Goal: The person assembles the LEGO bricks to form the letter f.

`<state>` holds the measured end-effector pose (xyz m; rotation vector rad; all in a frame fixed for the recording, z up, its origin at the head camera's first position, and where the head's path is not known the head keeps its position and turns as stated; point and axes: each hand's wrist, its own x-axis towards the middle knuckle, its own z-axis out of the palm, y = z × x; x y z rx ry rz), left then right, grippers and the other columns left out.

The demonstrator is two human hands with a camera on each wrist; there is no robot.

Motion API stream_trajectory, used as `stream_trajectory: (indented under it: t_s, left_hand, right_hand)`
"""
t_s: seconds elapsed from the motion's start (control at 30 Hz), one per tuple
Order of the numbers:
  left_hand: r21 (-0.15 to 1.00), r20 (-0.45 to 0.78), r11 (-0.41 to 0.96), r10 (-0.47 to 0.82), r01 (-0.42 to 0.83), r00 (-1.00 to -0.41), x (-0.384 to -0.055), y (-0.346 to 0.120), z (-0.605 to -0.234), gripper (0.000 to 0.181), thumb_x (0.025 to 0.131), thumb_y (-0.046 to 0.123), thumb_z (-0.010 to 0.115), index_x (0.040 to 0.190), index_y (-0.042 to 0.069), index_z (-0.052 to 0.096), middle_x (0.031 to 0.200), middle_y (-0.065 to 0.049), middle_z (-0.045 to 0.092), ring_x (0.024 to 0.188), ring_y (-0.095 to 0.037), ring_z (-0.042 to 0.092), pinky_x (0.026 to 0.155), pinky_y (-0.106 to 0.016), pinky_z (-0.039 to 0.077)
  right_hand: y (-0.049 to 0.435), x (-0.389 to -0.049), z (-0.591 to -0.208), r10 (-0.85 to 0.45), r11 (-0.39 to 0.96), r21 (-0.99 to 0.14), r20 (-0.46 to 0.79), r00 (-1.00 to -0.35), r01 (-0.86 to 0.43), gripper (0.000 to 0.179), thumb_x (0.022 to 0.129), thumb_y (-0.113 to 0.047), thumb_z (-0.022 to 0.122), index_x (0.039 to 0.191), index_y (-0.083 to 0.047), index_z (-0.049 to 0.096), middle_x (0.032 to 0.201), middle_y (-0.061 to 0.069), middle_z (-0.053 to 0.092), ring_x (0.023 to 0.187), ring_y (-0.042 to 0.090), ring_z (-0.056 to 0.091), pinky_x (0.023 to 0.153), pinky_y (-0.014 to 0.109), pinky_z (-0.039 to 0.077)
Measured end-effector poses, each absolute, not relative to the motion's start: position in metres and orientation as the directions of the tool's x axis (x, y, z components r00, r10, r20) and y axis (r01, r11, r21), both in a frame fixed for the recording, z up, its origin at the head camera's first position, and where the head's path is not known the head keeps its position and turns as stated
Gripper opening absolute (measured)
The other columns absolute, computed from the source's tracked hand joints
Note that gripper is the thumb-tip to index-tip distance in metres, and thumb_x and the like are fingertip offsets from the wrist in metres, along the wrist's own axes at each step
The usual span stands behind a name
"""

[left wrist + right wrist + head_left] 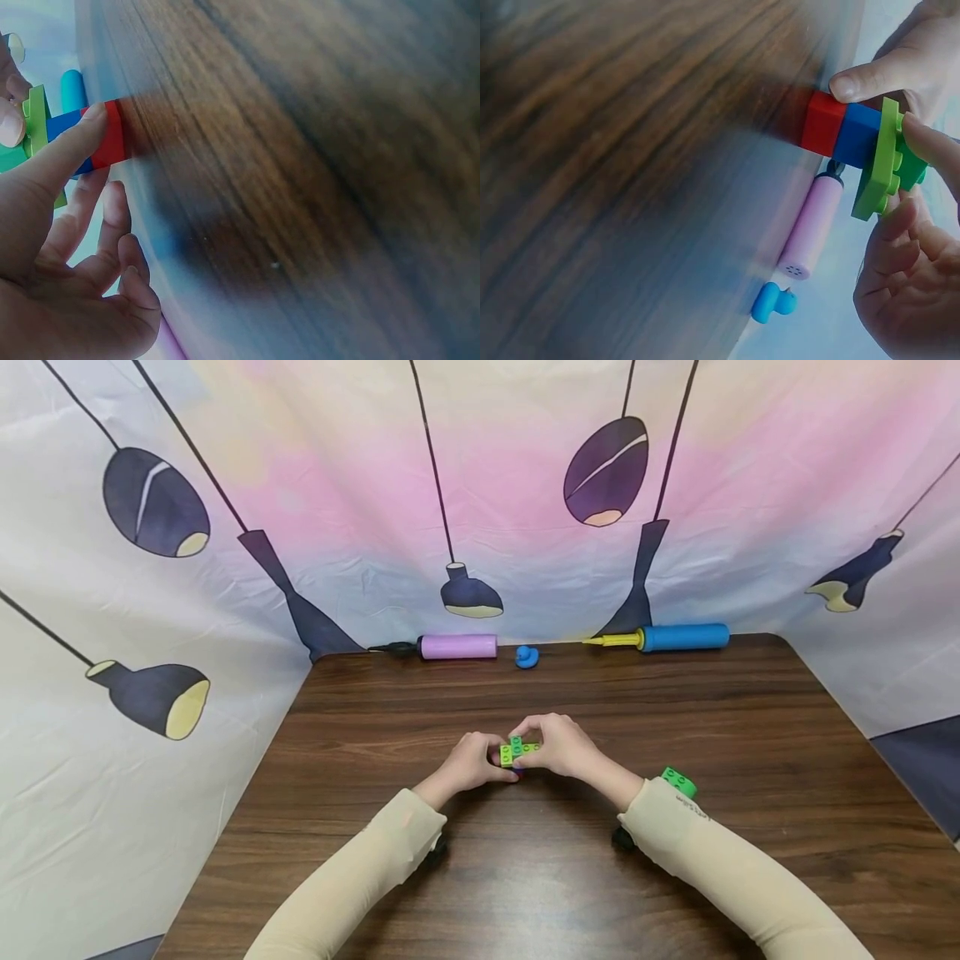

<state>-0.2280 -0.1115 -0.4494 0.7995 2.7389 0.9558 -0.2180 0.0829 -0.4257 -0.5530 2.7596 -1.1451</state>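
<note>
In the middle of the table stands a small stack of toy building blocks: a red block (pixel 825 124) at the bottom, a blue block (pixel 857 135) above it, a lime-green plate (pixel 881 172) wider than both, and a green block (pixel 912 169) on top. My left hand (pixel 470 760) pinches the red and blue blocks, its thumb lying across them in the left wrist view. From the other side my right hand (pixel 561 746) grips the green block between thumb and fingers. Another green block (pixel 678 782) lies beside the right sleeve, partly covered by it.
Along the table's back edge lie a purple hand pump (pixel 459 647), a blue toy duck (pixel 527 657) and a blue pump (pixel 686 637) with a yellow nozzle. Behind them hangs a cloth (pixel 360 485) printed with lamps. The brown wooden table (pixel 510 877) extends around the hands.
</note>
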Motion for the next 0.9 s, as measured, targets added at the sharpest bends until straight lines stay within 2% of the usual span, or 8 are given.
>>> stream_trajectory:
  t_s: [0.27,0.57,0.77,0.9]
  left_hand:
    - [0.616,0.07,0.643,0.53,0.454,-0.845,-0.2268,-0.1116,-0.4485,0.026,0.072,0.018,0.087,0.077,0.01,0.063,0.061,0.003,0.051,0.056,-0.006,0.042,0.054,-0.022,0.034]
    - [0.618,0.073,0.644,0.525,0.452,-0.848,-0.2251,-0.112,-0.4485,0.026,0.071,0.019,0.087,0.077,0.009,0.064,0.061,0.005,0.051,0.055,-0.005,0.041,0.053,-0.022,0.034]
    - [0.614,0.068,0.647,0.528,0.453,-0.847,-0.2255,-0.1119,-0.4477,0.026,0.071,0.018,0.087,0.079,0.009,0.064,0.062,0.005,0.051,0.056,-0.006,0.041,0.053,-0.022,0.034]
    - [0.612,0.075,0.64,0.537,0.465,-0.84,-0.2253,-0.1115,-0.4464,0.026,0.071,0.018,0.087,0.076,0.009,0.063,0.061,0.004,0.051,0.055,-0.005,0.041,0.053,-0.022,0.034]
  right_hand:
    - [0.0795,-0.2163,-0.4228,-0.354,0.683,-0.666,0.06,-0.933,-0.302,0.03,0.072,-0.028,0.087,0.097,-0.026,0.072,0.093,-0.011,0.068,0.084,0.01,0.059,0.069,0.032,0.047]
    - [0.0812,-0.2175,-0.4251,-0.338,0.669,-0.691,0.045,-0.94,-0.273,0.031,0.069,-0.03,0.088,0.096,-0.028,0.073,0.09,-0.015,0.068,0.086,0.009,0.059,0.069,0.033,0.047]
    - [0.0827,-0.2198,-0.4282,-0.324,0.665,-0.704,0.029,-0.946,-0.25,0.031,0.068,-0.03,0.089,0.094,-0.029,0.074,0.096,-0.011,0.067,0.083,0.01,0.056,0.067,0.032,0.045]
    - [0.0836,-0.2223,-0.4288,-0.347,0.633,-0.736,0.005,-0.938,-0.238,0.031,0.069,-0.028,0.089,0.095,-0.025,0.074,0.099,-0.006,0.067,0.082,0.012,0.055,0.068,0.031,0.045]
